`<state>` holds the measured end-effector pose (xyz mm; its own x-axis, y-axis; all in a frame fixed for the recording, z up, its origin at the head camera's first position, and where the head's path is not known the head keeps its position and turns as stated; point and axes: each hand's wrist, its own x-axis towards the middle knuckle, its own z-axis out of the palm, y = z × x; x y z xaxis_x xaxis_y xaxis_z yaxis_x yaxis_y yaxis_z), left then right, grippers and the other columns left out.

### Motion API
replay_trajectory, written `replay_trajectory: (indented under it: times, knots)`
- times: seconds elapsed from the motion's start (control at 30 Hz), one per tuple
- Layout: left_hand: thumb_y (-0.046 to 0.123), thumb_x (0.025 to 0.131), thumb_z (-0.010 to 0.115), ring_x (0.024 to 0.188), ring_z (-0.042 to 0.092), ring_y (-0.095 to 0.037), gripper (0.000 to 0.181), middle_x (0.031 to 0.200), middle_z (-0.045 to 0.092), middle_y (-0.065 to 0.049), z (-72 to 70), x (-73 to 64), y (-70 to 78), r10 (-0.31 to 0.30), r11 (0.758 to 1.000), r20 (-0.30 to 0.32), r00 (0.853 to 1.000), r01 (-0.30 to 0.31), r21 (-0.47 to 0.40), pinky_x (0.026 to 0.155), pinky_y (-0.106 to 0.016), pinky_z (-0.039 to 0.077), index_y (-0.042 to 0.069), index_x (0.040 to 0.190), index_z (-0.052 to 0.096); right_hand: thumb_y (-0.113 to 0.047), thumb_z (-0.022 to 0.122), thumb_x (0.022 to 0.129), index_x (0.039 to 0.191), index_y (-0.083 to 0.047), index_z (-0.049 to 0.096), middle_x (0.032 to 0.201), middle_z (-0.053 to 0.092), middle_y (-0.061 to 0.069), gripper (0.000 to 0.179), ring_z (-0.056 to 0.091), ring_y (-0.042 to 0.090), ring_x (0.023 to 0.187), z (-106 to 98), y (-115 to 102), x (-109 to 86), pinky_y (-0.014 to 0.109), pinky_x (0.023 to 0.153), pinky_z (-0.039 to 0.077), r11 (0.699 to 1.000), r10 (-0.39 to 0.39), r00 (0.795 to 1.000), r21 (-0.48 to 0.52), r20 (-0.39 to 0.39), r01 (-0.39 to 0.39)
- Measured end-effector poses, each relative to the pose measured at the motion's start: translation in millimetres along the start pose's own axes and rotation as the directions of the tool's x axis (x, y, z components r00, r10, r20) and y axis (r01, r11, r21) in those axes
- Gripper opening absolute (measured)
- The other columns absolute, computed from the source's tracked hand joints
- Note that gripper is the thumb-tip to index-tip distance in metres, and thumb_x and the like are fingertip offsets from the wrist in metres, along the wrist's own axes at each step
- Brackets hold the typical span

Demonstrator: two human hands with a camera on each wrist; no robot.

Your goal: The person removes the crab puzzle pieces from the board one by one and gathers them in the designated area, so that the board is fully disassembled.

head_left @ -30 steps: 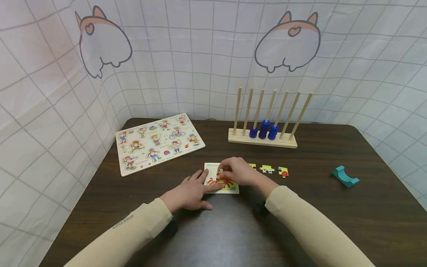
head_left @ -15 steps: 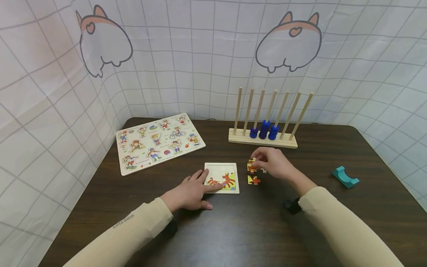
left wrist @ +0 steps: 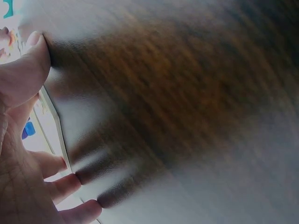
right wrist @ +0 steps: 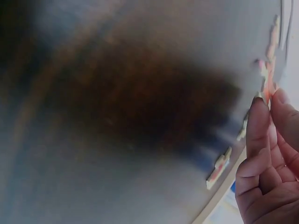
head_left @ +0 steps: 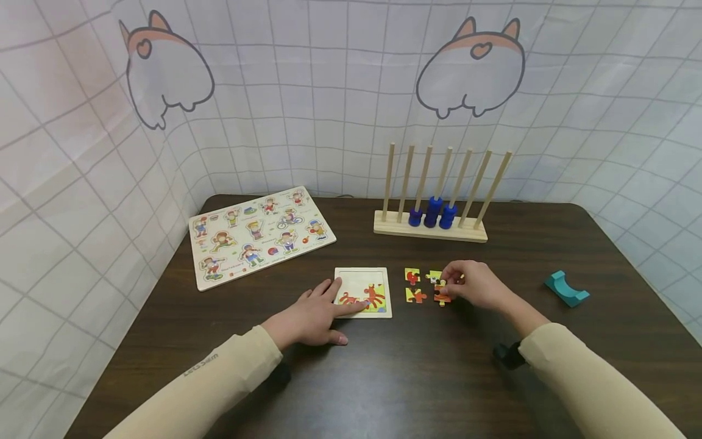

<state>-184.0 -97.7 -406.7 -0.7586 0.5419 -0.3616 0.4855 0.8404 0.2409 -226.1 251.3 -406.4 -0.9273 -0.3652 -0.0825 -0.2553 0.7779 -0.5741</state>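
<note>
My left hand (head_left: pixel 312 311) lies with fingers stretched over the left and lower edge of a small square puzzle tray (head_left: pixel 389 280). Red-and-yellow pieces (head_left: pixel 375 296) fill the tray's lower part; its upper part shows bare board. To the right of the tray, my right hand (head_left: pixel 478 285) pinches an orange-red jigsaw piece (head_left: pixel 441 295) between thumb and finger, low over the table. Loose jigsaw pieces (head_left: pixel 412 276) lie around it, one partly behind my fingers. In the right wrist view, the pinched piece (right wrist: pixel 268 81) shows edge-on at my fingertips.
A large picture board (head_left: pixel 263 236) with figures lies at the back left. Behind the pieces stands a wooden peg rack (head_left: pixel 430 231) with blue rings on its middle pegs. A teal arch block (head_left: pixel 567 289) lies at the right. Gridded cloth (head_left: pixel 340 97) hangs behind the table.
My right hand has lifted the orange-red jigsaw piece out of the tray and carried it right, to among the loose pieces. My left hand has stayed on the tray.
</note>
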Motion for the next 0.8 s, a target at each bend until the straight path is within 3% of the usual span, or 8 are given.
replay_trajectory:
  times: [0.17, 0.37, 0.63, 0.8]
  knots:
    - [0.047, 0.092, 0.073, 0.157, 0.014, -0.042, 0.073, 0.171, 0.011, -0.020, -0.2, -0.4, 0.2, 0.002, 1.000, -0.004, 1.000, -0.002, 0.005, 0.120, -0.063, 0.027, 0.046, 0.156, 0.037, -0.014, 0.076, 0.092, 0.102, -0.001, 0.071, 0.083, 0.068, 0.004, 0.017, 0.057, 0.012, 0.070, 5, 1, 0.2, 0.030, 0.064, 0.047, 0.998, -0.010, 1.000, -0.055, -0.009, 0.009]
    - [0.046, 0.092, 0.074, 0.157, 0.014, -0.042, 0.073, 0.171, 0.011, -0.020, 0.0, -0.9, 0.6, 0.002, 1.000, -0.005, 1.000, -0.002, 0.001, 0.120, -0.063, 0.026, 0.046, 0.156, 0.038, -0.012, 0.075, 0.092, 0.102, 0.000, 0.072, 0.087, 0.072, 0.006, 0.016, 0.063, 0.013, 0.075, 5, 1, -2.8, 0.033, 0.068, 0.052, 0.995, -0.027, 0.999, -0.099, -0.020, 0.025]
    - [0.046, 0.091, 0.074, 0.157, 0.014, -0.041, 0.074, 0.172, 0.011, -0.019, 1.3, 0.1, 0.0, -0.004, 1.000, -0.003, 1.000, 0.004, -0.004, 0.121, -0.063, 0.026, 0.047, 0.155, 0.038, -0.013, 0.079, 0.089, 0.106, 0.000, 0.070, 0.086, 0.071, 0.002, 0.023, 0.063, 0.010, 0.077, 3, 3, -16.6, 0.031, 0.069, 0.053, 0.993, -0.045, 0.997, -0.105, 0.067, 0.052]
    - [0.046, 0.091, 0.074, 0.157, 0.014, -0.042, 0.074, 0.172, 0.011, -0.019, 1.1, 0.6, 0.2, -0.006, 1.000, 0.001, 1.000, 0.006, -0.009, 0.121, -0.063, 0.025, 0.047, 0.155, 0.038, -0.014, 0.080, 0.089, 0.107, -0.002, 0.070, 0.085, 0.069, 0.001, 0.024, 0.060, 0.009, 0.076, 5, 4, -19.9, 0.030, 0.068, 0.051, 0.993, -0.052, 0.996, -0.103, 0.071, 0.059]
